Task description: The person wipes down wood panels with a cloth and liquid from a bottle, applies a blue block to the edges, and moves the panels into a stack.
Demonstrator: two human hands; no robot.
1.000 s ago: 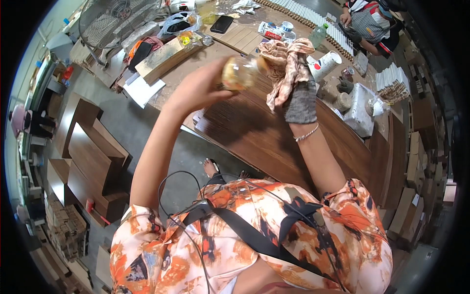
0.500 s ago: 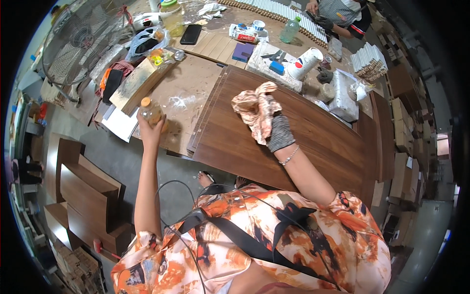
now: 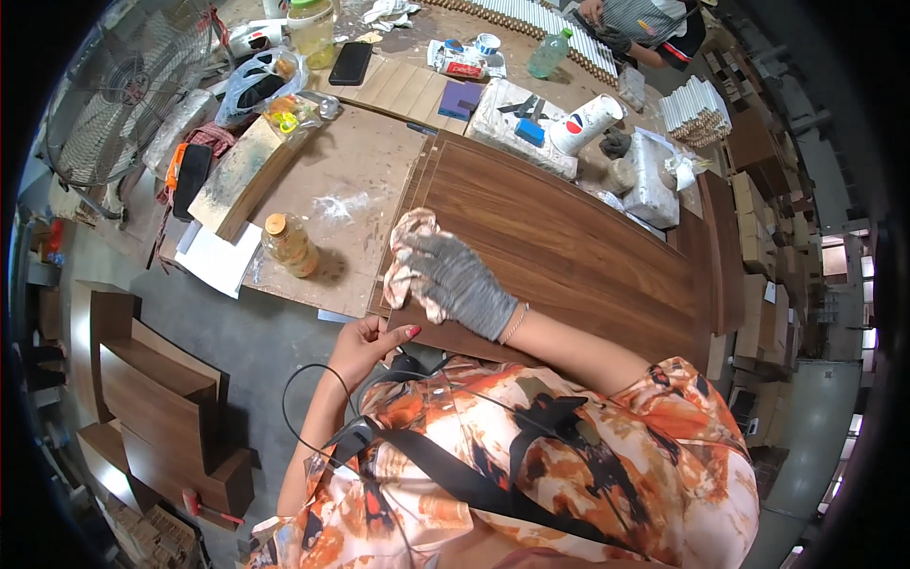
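Bright, even daylight fills the sharp centre, casting soft short shadows on the pale brown work surface (image 3: 370, 180), while fisheye distortion bends edges into a black rim.
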